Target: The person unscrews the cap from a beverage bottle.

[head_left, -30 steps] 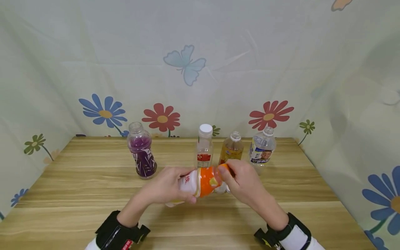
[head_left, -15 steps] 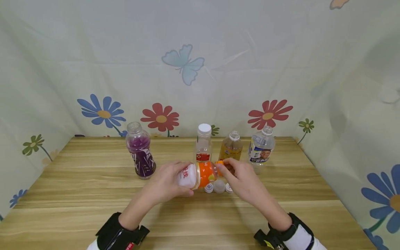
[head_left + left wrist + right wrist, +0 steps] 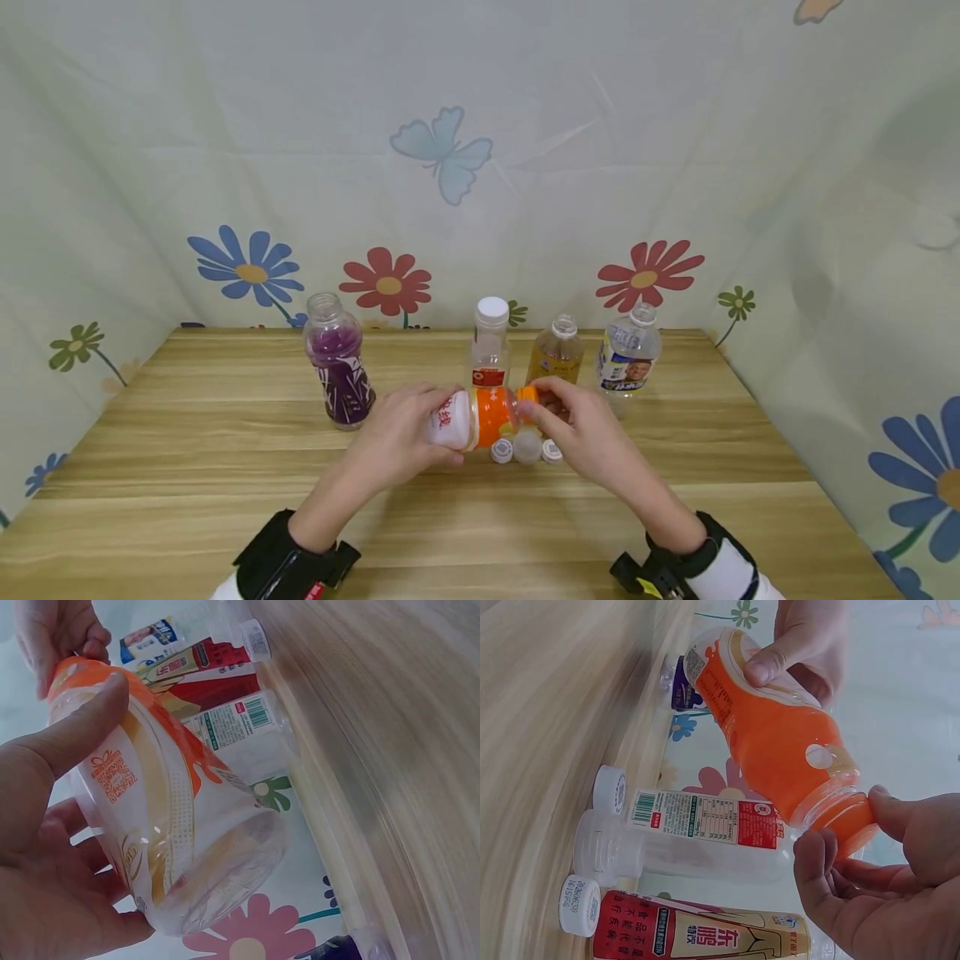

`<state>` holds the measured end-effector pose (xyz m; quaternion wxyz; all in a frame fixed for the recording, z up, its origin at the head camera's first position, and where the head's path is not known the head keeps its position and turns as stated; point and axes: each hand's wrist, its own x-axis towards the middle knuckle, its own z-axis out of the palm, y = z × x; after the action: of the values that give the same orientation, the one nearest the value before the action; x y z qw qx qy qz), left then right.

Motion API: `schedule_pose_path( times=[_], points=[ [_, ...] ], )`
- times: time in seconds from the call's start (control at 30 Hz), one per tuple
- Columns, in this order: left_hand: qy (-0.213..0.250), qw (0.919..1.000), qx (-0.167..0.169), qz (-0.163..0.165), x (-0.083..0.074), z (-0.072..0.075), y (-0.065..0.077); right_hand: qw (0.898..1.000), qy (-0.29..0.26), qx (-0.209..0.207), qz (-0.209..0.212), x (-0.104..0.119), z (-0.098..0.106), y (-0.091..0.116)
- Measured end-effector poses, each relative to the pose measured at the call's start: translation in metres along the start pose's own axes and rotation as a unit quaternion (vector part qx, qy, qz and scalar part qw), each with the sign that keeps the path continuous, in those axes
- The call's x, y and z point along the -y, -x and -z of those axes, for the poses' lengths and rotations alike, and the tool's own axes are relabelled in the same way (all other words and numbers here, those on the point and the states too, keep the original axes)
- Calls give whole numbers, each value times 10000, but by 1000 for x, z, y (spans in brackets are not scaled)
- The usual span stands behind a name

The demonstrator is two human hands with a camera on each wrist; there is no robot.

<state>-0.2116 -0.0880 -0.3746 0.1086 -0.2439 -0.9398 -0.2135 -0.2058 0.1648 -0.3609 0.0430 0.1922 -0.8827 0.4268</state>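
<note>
My left hand (image 3: 405, 429) grips the body of a plastic drink bottle (image 3: 492, 417) with an orange and white label. The bottle is held tilted sideways over the table, its neck pointing right and its base toward the left palm. At the neck, thumb and fingers of my right hand (image 3: 588, 429) pinch the orange cap (image 3: 849, 823), which sits on the bottle's mouth. In the left wrist view, the left thumb lies along the label and the clear base (image 3: 225, 881) shows. Below the bottle's neck, two white caps (image 3: 502, 451) lie either side of a translucent cap (image 3: 527, 447).
Behind the hands stand a clear bottle (image 3: 491, 346) with a white cap, an uncapped gold-labelled bottle (image 3: 553, 362) and an uncapped clear bottle (image 3: 628, 358) with a blue label. An uncapped purple bottle (image 3: 341, 367) stands left on the wooden table (image 3: 187, 467). A flowered curtain hangs behind.
The held bottle has been raised and levelled slightly, so the small caps beneath it now show. The right fingers have shifted around the orange cap, which shows more than before.
</note>
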Motion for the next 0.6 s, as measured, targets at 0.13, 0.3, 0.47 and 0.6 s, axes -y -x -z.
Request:
schedule_pose_path(
  times=[0.13, 0.3, 0.47, 0.6],
  points=[
    [-75, 9998, -140, -105, 0, 1, 0, 9998, -189, 40, 43, 0, 1, 0],
    [-8, 9997, -155, -168, 2, 3, 0, 9991, -341, 68, 255, -1, 3, 0],
    [74, 9998, -49, -163, 3, 4, -1, 9985, -275, 131, 459, -2, 5, 0],
    [120, 9998, -30, -165, 4, 4, -1, 9977, -327, 187, 563, -2, 6, 0]
  ],
)
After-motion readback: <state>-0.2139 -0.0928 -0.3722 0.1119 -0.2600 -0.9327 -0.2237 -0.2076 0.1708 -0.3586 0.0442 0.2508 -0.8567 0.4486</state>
